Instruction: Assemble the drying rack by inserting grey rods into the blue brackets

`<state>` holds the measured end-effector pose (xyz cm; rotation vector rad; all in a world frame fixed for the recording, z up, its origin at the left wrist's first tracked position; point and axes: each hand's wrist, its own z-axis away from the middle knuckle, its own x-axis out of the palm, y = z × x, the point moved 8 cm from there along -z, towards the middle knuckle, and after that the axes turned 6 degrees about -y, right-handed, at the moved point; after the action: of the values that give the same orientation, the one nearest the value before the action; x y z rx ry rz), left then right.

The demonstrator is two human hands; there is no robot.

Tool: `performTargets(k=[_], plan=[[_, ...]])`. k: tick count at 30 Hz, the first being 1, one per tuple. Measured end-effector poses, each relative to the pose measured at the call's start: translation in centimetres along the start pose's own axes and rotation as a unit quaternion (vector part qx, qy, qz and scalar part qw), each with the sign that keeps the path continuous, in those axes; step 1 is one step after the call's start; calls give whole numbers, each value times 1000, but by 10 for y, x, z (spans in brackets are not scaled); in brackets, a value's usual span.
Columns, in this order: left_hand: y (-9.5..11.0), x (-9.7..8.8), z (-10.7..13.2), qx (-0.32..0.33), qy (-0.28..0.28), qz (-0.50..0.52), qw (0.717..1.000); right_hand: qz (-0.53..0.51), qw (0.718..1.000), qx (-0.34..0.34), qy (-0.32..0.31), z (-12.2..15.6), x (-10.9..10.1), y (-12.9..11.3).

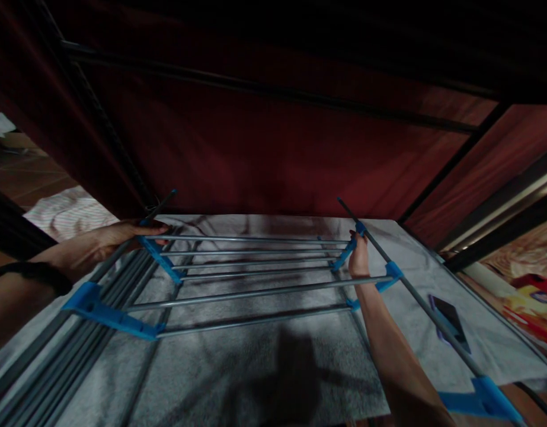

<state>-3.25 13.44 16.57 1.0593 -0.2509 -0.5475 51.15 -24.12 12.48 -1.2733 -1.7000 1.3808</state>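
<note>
Grey cloth [202, 370]: it covered the surface beneath the hands, wrinkled toward the far side; a shadow [295, 373] fell across its near middle.
Red curtain [273, 160]: it hung beyond the cloth's far edge, crossed by a dark bar [255, 86].
Rack [259, 293]: its tubes spanned the middle of the cloth, between both hands; whether its underside rested there could not be told.
Left hand [126, 230]: its fingers curled around the far left connector [162, 260]; the grip was partly hidden.
Right hand [357, 258]: its fingers held the far right connector [344, 257] closely.
Cut off: the bundled tubes [84, 350] left the view at lower left; a pole partly covered the phone [453, 317].
Open room: cloth lay bare right of the phone; also before the nearest crossbar.
</note>
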Motion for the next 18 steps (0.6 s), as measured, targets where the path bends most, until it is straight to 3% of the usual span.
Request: performTargets(k=[3,6,9,11,13,15,16,17,18], plan=[[0,1,0,-6,-5,3,1000,25,999,32,7,23,-1,16],[3,2,4,-5,14,3,1000,54,996,77,-10,71,2,35],[6,6,10,-7,30,-1,1000,70,990,112,-60,135,6,44],[7,10,13,-9,28,-5,1000,80,979,135,-133,173,7,36],[7,11,15,-14,28,-12,999,102,920,155,-346,210,19,13],[7,10,14,-12,29,-18,999,121,810,148,-554,243,20,-32],[7,9,12,-9,28,-18,999,113,772,148,-608,249,14,-60],[7,8,10,-5,29,-19,999,100,755,135,-634,246,7,-92],[6,6,7,-1,26,-18,999,84,767,113,-626,232,1,-125]])
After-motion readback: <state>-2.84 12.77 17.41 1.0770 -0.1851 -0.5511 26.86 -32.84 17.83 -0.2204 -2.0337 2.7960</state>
